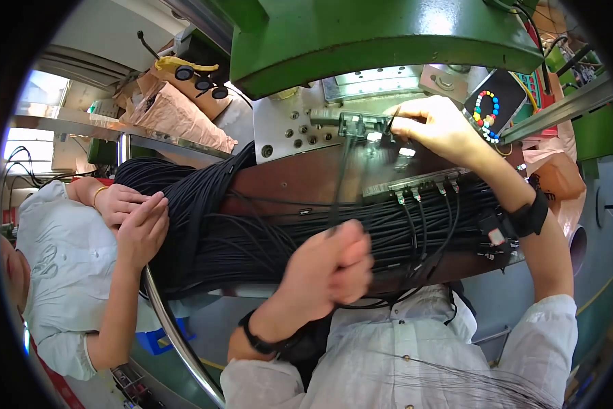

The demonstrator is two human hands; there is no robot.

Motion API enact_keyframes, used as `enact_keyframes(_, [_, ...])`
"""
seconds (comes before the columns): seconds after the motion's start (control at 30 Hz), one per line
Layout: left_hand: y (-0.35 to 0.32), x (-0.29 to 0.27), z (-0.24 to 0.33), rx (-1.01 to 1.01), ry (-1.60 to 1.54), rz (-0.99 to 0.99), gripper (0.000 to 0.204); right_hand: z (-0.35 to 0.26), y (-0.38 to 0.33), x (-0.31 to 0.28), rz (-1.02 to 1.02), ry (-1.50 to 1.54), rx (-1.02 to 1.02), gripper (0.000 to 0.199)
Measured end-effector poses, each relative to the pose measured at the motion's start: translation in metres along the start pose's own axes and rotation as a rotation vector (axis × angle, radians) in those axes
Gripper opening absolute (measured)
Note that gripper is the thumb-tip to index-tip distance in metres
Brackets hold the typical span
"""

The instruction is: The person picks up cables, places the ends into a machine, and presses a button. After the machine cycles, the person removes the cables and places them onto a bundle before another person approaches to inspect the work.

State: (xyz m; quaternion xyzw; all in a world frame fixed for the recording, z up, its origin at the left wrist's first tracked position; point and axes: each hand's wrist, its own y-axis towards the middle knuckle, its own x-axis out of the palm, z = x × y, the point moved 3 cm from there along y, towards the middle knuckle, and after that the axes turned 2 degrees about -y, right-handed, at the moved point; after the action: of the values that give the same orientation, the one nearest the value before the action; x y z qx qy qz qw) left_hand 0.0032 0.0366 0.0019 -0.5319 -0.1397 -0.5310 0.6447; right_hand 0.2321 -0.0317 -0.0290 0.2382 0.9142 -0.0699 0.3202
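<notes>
White sleeves low in view; both hands at work on black cables at a green press.

Left hand [330, 262] fisted tight around a few black cables [340, 184] rising to a small connector fixture [361, 124] on the metal plate [286, 123]. Right hand [437, 126] pinches at the fixture's right end, fingers narrow. Thick cable bundle [204, 218] lies across the brown bench [300, 180]; a co-worker's hands [132, 215] rest on its left end. Green machine head [381, 34] overhangs; second connector row [422, 183] sits right.
</notes>
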Motion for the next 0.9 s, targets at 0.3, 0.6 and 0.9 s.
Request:
enact_keyframes(0.3, [-0.040,-0.138,0.189,1.057,-0.123,0.139,0.031,-0.006,-0.023,0.005,0.170,-0.588,-0.449,0.022])
enact_keyframes(0.6, [0.049,-0.096,0.115,0.769,1.080,0.512,0.031,0.020,-0.012,-0.018,0.195,-0.341,-0.456,0.021])
enact_keyframes(0.9, [0.070,-0.098,0.098,0.735,1.178,0.449,0.026,0.071,0.092,-0.034,0.280,-0.882,-0.211,0.023])
